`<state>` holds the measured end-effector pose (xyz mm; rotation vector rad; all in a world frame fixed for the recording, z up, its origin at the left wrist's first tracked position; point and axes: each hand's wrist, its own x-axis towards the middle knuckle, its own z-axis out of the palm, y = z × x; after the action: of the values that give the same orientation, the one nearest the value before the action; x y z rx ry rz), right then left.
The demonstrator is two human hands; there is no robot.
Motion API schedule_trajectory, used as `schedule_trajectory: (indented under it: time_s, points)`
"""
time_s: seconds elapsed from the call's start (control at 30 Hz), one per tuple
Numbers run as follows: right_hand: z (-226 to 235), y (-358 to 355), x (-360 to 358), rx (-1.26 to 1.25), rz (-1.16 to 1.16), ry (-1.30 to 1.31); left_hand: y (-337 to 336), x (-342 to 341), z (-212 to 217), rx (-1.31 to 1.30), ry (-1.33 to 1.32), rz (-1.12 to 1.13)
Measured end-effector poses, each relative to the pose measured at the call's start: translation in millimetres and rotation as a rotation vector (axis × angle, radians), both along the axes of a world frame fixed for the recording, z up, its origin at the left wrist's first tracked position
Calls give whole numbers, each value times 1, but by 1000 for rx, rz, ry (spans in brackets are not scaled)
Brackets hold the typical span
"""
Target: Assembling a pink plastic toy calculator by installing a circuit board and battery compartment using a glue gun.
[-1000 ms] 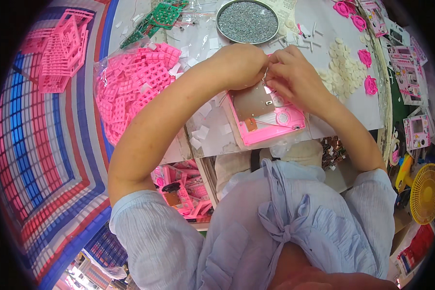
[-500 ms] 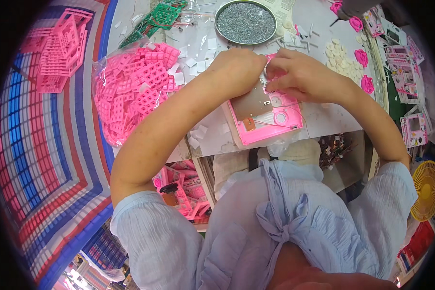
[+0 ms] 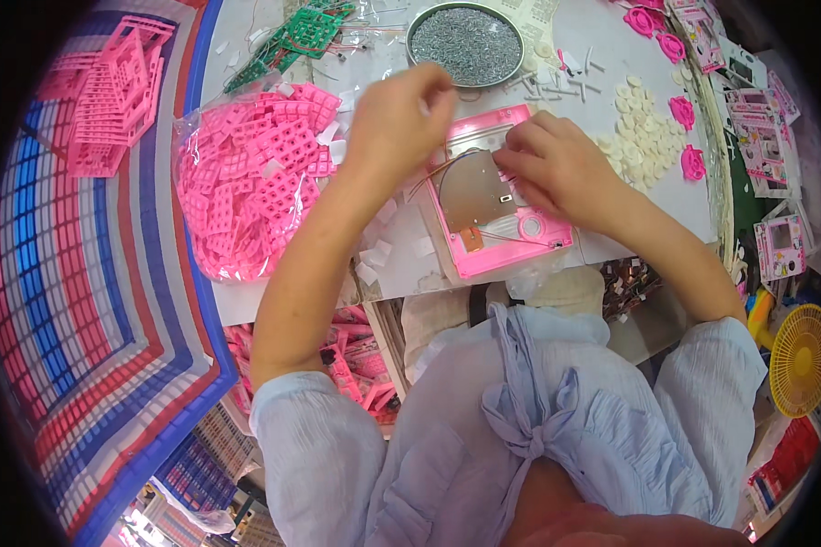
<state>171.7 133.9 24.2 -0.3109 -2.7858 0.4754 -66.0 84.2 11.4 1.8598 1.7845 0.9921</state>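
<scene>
A pink plastic case [image 3: 488,263] lies open on the bench in front of me. Inside it sits a brown-grey circuit board [image 3: 470,205], with thin wires running across and out at the left side. My right hand [image 3: 556,171] is over the case's right side, its fingers pinched at the board's upper right; what they hold, if anything, is hidden. Lifted off to the upper left of the case is my left hand [image 3: 400,114], blurred, with curled fingers near the rim of a round tray of small metal screws [image 3: 465,44].
A clear bag of pink button pads [image 3: 255,182] lies at left, below green circuit boards [image 3: 310,32]. Small white squares [image 3: 374,253] are scattered nearby. At right are cream discs [image 3: 643,128], pink rose-shaped pieces [image 3: 681,111] and thin white rods [image 3: 566,87]. A yellow fan [image 3: 801,360] stands far right.
My left hand has moved left, away from the case, uncovering its upper part. The right hand has shifted slightly down, and wires now stick out at the case's left side.
</scene>
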Motion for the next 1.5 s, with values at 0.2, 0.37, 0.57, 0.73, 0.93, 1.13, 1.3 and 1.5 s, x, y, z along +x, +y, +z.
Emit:
schedule_trajectory:
  time_s: [0.2, 0.37, 0.57, 0.73, 0.93, 1.13, 1.3, 1.5]
  points:
    - [5, -3, -5, 61, -18, -126, -13, -7, -2, -255, 256, 278]
    - [5, 13, -1, -98, -70, 56, -21, 11, -10, 28, 34, 149]
    - [20, 17, -31, -661, -262, 84, -41, 40, -5, 133, -10, 168]
    - [0, 27, -37, -392, -140, 157, -45, 40, 5, -34, -136, 176]
    - [7, 6, -26, -273, -149, 246, -49, 36, -5, 65, -139, 163]
    - [13, 4, -19, -300, -105, 251, -52, 38, -13, 299, 2, -13]
    - [1, 14, 1, -130, -29, 146, -64, 34, -10, 124, -143, 97]
    - [-5, 10, 0, -54, 23, 83, -67, 34, -14, 174, -99, 40]
